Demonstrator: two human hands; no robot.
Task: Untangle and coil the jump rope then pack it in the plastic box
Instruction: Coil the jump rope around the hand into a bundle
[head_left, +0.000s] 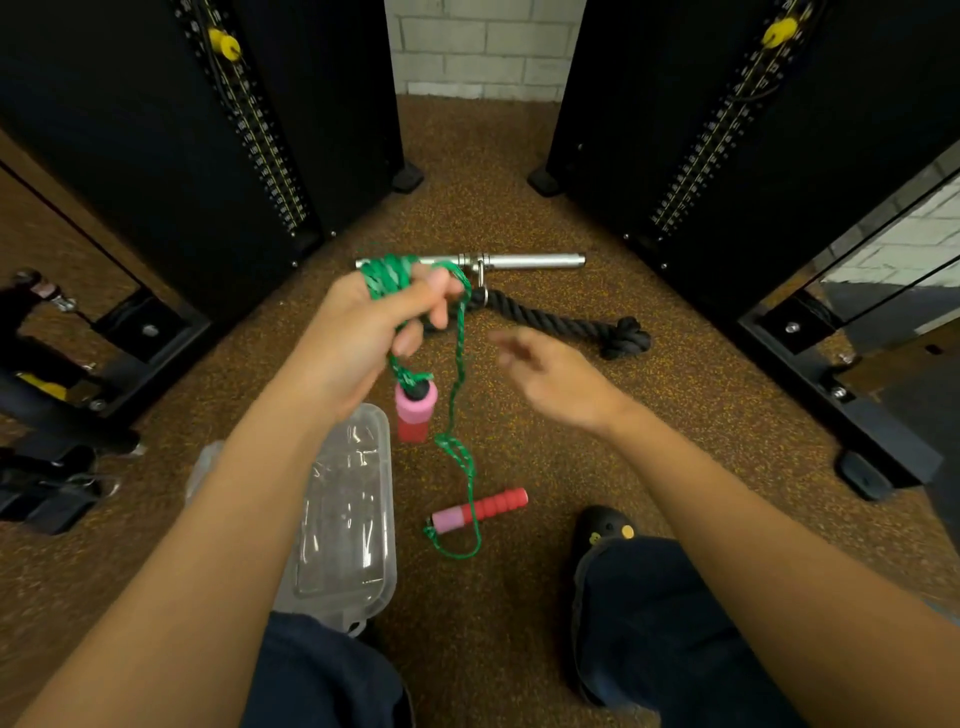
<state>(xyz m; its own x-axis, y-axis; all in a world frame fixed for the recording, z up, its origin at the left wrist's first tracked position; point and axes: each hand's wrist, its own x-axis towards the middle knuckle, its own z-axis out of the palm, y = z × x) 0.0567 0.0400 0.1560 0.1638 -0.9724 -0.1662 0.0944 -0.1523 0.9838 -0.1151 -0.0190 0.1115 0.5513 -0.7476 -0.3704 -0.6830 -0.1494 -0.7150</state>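
Two bare hands over speckled rubber floor (519, 197). Clear, rounded plastic box (353, 514) lies open, left of the grounded handle. Left hand (363, 332), above the box, fist closed with braided green jump rope (395, 278) coiled round its fingers; one pink-red foam handle (414, 410) dangles, the other ribbed handle (480, 509) lies on floor. Right hand (558, 379), right of the rope, open, empty, blurred.

Single head-worn view, close, forward and down over floor (519, 208)
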